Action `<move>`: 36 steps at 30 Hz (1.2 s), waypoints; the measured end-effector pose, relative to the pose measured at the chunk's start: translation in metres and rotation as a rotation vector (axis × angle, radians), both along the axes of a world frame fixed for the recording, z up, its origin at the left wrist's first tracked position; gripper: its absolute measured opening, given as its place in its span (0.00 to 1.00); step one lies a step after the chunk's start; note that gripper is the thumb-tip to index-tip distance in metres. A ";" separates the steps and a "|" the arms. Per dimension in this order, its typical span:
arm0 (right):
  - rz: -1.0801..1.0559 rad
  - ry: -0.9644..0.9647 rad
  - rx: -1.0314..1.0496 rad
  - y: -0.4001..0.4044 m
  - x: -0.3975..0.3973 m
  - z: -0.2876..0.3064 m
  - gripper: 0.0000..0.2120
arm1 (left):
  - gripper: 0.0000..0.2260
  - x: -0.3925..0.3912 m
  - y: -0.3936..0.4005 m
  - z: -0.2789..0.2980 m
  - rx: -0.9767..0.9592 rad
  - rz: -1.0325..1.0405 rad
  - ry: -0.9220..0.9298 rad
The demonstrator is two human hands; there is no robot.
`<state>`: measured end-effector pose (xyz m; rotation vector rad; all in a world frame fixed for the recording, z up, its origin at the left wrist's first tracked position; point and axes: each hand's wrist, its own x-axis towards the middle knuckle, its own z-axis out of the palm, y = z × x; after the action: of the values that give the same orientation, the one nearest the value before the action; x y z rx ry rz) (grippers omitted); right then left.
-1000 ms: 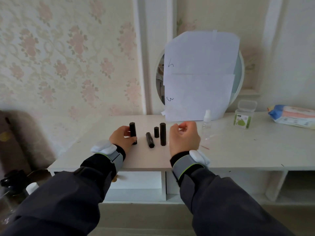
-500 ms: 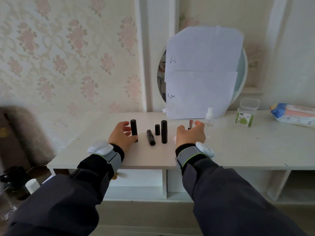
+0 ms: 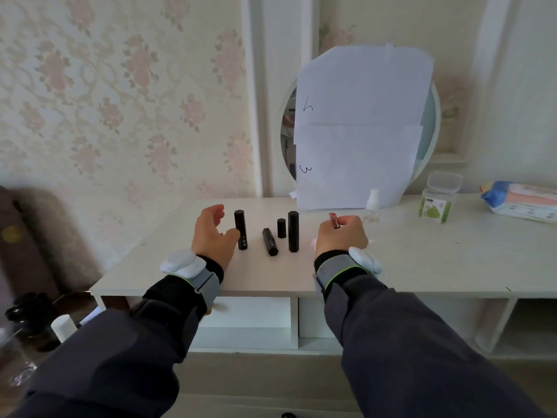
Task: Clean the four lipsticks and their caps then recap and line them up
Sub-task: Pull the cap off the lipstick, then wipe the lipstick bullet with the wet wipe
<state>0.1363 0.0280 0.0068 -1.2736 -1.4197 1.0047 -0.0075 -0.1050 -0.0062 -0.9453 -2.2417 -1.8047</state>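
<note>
White tabletop [image 3: 422,260] carried two capped upright lipsticks [image 3: 240,229], one lying [image 3: 270,241] and a loose cap [image 3: 281,228], while the right hand [image 3: 342,236] pinched an uncapped lipstick [image 3: 334,220] and the left hand's [image 3: 211,233] loosely curled fingers held nothing, so recapping and lining up likely remained.

black tubes [image 3: 241,230] 4 | uncapped lipstick [image 3: 334,220] 1 | spray bottle [image 3: 372,206] 1 | wipe packs [image 3: 521,201] 1 | plastic tub [image 3: 437,202] 1

Soft, even daylight, perhaps from the right; faint shadows fall left of the lipsticks [image 3: 240,230]. Wide-angle bending at the edges; the sleeves [image 3: 422,357] blur slightly.
</note>
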 end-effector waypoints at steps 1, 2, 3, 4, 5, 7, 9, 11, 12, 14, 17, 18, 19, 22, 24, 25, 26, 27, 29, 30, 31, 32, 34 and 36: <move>0.000 -0.002 0.005 0.000 0.000 0.000 0.08 | 0.25 0.001 0.000 0.000 0.008 0.002 0.001; 0.000 -0.006 0.013 -0.001 0.000 0.000 0.08 | 0.25 0.002 -0.001 0.001 0.020 0.004 0.002; 0.001 -0.010 0.022 -0.002 0.001 0.000 0.08 | 0.25 0.003 -0.001 0.001 0.036 0.006 0.006; 0.002 -0.013 0.032 -0.003 0.001 0.000 0.08 | 0.25 0.005 -0.002 0.001 0.053 0.010 0.015; 0.001 -0.016 0.042 -0.004 0.002 0.000 0.09 | 0.25 0.007 -0.003 0.002 0.070 0.016 0.028; -0.008 -0.011 0.063 -0.006 0.003 0.000 0.09 | 0.24 0.011 -0.005 0.002 0.107 0.030 0.072; -0.022 0.004 0.076 -0.007 0.004 0.001 0.09 | 0.23 0.016 -0.006 0.002 0.140 0.044 0.135; -0.039 0.034 0.085 -0.010 0.006 0.002 0.08 | 0.20 0.023 -0.005 0.001 0.153 0.042 0.203; -0.049 0.052 0.092 -0.012 0.006 0.002 0.08 | 0.19 0.027 -0.004 0.002 0.152 0.030 0.239; -0.063 0.070 0.109 -0.016 0.008 0.003 0.08 | 0.17 0.035 -0.001 0.002 0.152 -0.018 0.311; -0.060 0.101 0.141 -0.020 0.009 0.002 0.08 | 0.15 0.048 0.005 0.003 0.144 -0.118 0.344; -0.057 0.105 0.146 -0.022 0.010 0.002 0.08 | 0.14 0.053 0.007 0.003 0.136 -0.146 0.339; -0.052 0.105 0.148 -0.022 0.010 0.002 0.08 | 0.13 0.056 0.009 0.002 0.126 -0.165 0.335; -0.029 0.101 0.148 -0.026 0.013 0.002 0.06 | 0.11 0.062 0.014 0.000 0.066 -0.207 0.302; -0.009 0.116 0.165 -0.029 0.014 0.003 0.06 | 0.11 0.061 0.017 -0.005 0.014 -0.247 0.259; 0.006 0.128 0.184 -0.031 0.013 0.002 0.07 | 0.11 0.061 0.017 -0.007 -0.008 -0.274 0.235; 0.028 0.138 0.206 -0.033 0.013 0.000 0.07 | 0.11 0.062 0.017 -0.009 -0.028 -0.306 0.215; 0.059 0.146 0.224 -0.035 0.012 -0.002 0.07 | 0.12 0.063 0.016 -0.009 -0.043 -0.340 0.195; 0.144 0.153 0.259 -0.040 0.012 -0.006 0.07 | 0.14 0.067 0.014 -0.007 -0.067 -0.405 0.155; 0.185 0.152 0.285 -0.043 0.013 -0.008 0.07 | 0.14 0.069 0.014 -0.006 -0.075 -0.427 0.140; 0.220 0.150 0.316 -0.045 0.013 -0.009 0.07 | 0.14 0.071 0.014 -0.005 -0.079 -0.440 0.127; 0.250 0.145 0.345 -0.047 0.012 -0.010 0.07 | 0.15 0.071 0.013 -0.005 -0.081 -0.449 0.109; 0.296 0.134 0.393 -0.048 0.012 -0.012 0.06 | 0.14 0.069 0.014 -0.006 -0.074 -0.453 0.063; 0.332 0.132 0.422 -0.049 0.013 -0.012 0.05 | 0.13 0.067 0.014 -0.007 -0.060 -0.442 0.025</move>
<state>0.1488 -0.0212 -0.0048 -0.6682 -1.6642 0.9192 0.0591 -0.0909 -0.0134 -1.5676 -2.2095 -1.8710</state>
